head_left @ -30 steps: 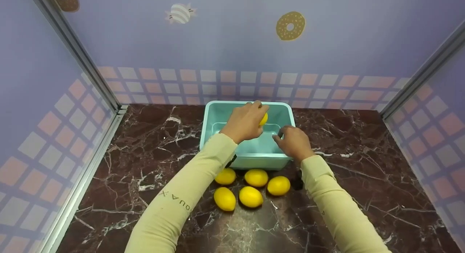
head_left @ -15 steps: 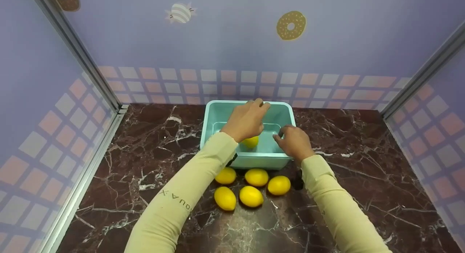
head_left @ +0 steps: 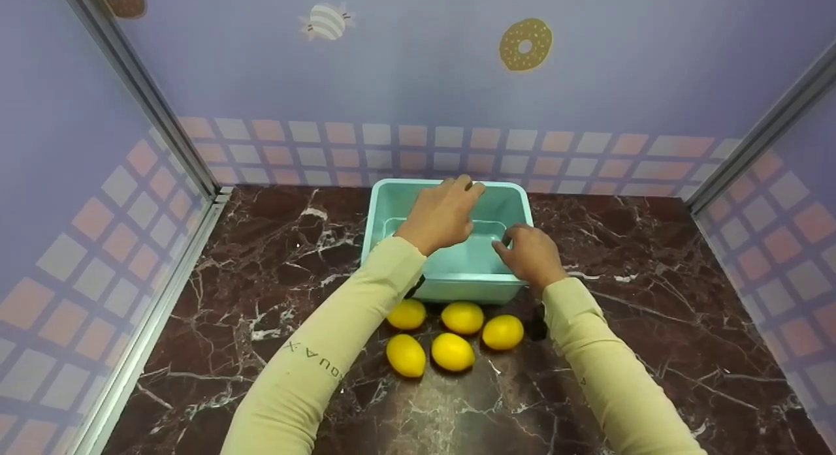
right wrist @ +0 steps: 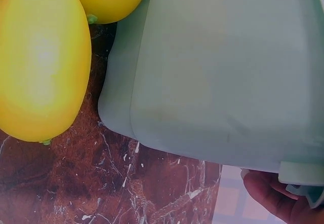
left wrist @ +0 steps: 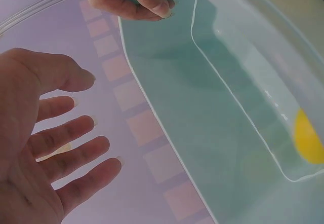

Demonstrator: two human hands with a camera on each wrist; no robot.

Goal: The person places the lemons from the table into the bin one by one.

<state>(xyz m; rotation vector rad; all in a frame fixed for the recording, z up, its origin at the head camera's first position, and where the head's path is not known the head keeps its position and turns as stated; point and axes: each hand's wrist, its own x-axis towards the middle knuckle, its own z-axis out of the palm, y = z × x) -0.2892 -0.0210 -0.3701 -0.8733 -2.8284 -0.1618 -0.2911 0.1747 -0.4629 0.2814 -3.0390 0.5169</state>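
Over the light-blue plastic bin (head_left: pixel 457 288) in the head view is my left hand (head_left: pixel 439 217), its fingers spread with nothing in them. The left wrist view shows that hand (left wrist: pixel 55 127) palm-on with straight fingers. Inside the bin lies a yellow lemon (left wrist: pixel 310 139), seen in the left wrist view and hidden in the head view. My right hand (head_left: pixel 532 254) grips the bin's right rim. Its fingers (right wrist: pixel 271 193) show under the lip in the right wrist view.
Several lemons (head_left: pixel 452 352) lie on the dark marbled table (head_left: pixel 261 376) in front of the bin. A purple wall (head_left: pixel 418 83) with a pink-and-white square pattern stands behind it, and metal-framed panels enclose both sides.
My left hand held a lemon one second ago and has let it go. The lemon dropped into the bin, and the fingers are now spread. My right hand has stayed at the rim.
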